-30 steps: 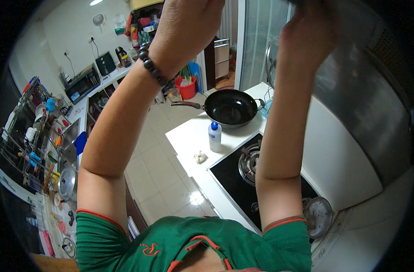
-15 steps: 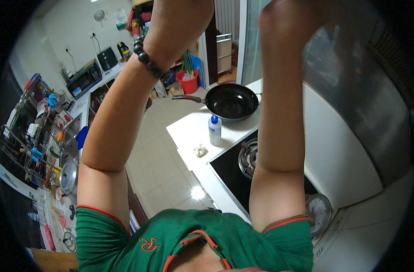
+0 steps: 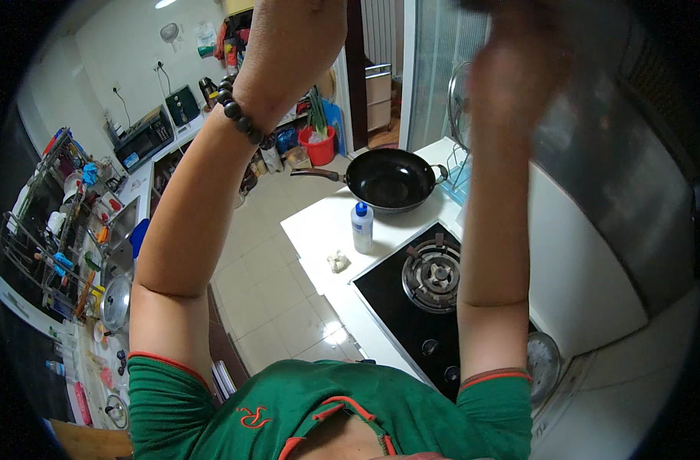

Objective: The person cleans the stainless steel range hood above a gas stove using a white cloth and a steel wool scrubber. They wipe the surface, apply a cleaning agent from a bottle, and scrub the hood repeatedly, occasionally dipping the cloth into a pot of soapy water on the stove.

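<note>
Both my arms are raised toward the top of the head view. My left hand (image 3: 298, 46), with a dark bead bracelet (image 3: 238, 115) at its wrist, reaches the upper edge, and its fingers are out of the picture. My right hand (image 3: 522, 77) is smeared by motion at the upper right, so its fingers do not read; something dark beside it cannot be made out. Below and between the arms, a black wok (image 3: 392, 180) with a long brown handle stands on the white counter. A white bottle with a blue cap (image 3: 362, 228) stands nearer, beside a small pale lump (image 3: 337, 261).
A black gas hob (image 3: 396, 295) lies under my right arm, its round burner (image 3: 434, 274) showing. Behind the wok is a glass lid (image 3: 461, 103). A red bucket (image 3: 317, 146) with green stalks stands on the floor. A dish rack (image 3: 47, 222) and sink line the left.
My right arm has swung to the right, uncovering the burner and the wok's far handle. The left arm has shifted slightly left. The wok and bottle stay put.
</note>
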The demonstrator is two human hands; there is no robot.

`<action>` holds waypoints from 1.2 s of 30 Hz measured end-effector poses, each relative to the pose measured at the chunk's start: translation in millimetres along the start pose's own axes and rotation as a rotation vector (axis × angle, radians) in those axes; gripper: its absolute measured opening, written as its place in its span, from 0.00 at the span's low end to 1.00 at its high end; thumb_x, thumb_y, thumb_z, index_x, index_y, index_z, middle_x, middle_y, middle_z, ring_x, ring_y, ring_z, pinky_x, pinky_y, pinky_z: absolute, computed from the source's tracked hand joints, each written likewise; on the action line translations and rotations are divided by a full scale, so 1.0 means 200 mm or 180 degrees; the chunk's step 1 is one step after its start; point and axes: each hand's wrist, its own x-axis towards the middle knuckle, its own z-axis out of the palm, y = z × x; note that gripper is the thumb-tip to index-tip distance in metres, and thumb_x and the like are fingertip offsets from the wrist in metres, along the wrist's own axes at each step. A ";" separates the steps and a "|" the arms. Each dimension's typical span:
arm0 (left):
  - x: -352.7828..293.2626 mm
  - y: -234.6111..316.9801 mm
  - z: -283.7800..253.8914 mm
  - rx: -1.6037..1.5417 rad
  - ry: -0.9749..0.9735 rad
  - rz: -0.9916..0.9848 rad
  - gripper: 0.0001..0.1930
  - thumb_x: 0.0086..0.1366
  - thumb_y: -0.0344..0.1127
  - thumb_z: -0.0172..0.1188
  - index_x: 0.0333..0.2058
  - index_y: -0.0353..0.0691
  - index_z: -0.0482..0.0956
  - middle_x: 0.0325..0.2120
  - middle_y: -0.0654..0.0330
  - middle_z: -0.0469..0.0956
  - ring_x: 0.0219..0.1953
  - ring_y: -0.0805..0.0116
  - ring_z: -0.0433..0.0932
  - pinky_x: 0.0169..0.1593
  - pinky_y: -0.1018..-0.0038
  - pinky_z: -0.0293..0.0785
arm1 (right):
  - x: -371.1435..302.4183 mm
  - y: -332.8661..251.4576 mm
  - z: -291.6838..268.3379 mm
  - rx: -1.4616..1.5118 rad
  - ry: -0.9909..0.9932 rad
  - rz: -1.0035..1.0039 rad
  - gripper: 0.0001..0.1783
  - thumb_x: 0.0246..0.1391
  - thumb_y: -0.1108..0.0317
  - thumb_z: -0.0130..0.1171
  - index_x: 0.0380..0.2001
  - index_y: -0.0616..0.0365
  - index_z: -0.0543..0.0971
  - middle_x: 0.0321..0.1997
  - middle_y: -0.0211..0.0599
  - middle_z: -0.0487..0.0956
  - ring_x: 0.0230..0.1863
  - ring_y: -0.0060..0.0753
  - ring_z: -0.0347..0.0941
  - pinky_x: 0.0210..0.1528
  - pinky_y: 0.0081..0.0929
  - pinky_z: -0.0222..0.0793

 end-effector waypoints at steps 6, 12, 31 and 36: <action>0.02 0.04 0.01 -0.0024 -0.0080 -0.0092 0.24 0.60 0.15 0.42 0.56 0.30 0.65 0.55 0.42 0.67 0.60 0.54 0.64 0.62 0.69 0.59 | 0.00 0.09 0.08 0.0495 0.0250 0.0322 0.08 0.51 0.74 0.56 0.35 0.65 0.75 0.35 0.39 0.77 0.36 0.30 0.72 0.47 0.26 0.66; -0.01 0.03 -0.03 0.0082 -0.0198 -0.0234 0.24 0.60 0.15 0.42 0.57 0.31 0.64 0.57 0.44 0.65 0.60 0.54 0.63 0.62 0.69 0.58 | -0.02 -0.17 0.09 0.0068 0.0905 -0.0035 0.13 0.47 0.76 0.58 0.39 0.63 0.76 0.37 0.39 0.78 0.38 0.29 0.73 0.48 0.26 0.68; -0.01 0.04 -0.04 -0.0157 -0.0150 -0.0241 0.26 0.55 0.13 0.41 0.56 0.29 0.65 0.55 0.44 0.66 0.61 0.54 0.62 0.64 0.70 0.53 | 0.08 -0.31 0.03 0.1189 0.0226 0.0664 0.12 0.57 0.68 0.50 0.43 0.61 0.73 0.40 0.42 0.76 0.39 0.35 0.73 0.48 0.25 0.70; 0.03 0.07 -0.03 0.0006 -0.0234 -0.0207 0.26 0.55 0.14 0.40 0.55 0.29 0.65 0.55 0.43 0.67 0.60 0.52 0.62 0.64 0.70 0.53 | 0.18 0.00 -0.02 0.0889 0.0337 0.0991 0.13 0.58 0.71 0.47 0.45 0.62 0.73 0.42 0.40 0.76 0.41 0.34 0.72 0.48 0.27 0.69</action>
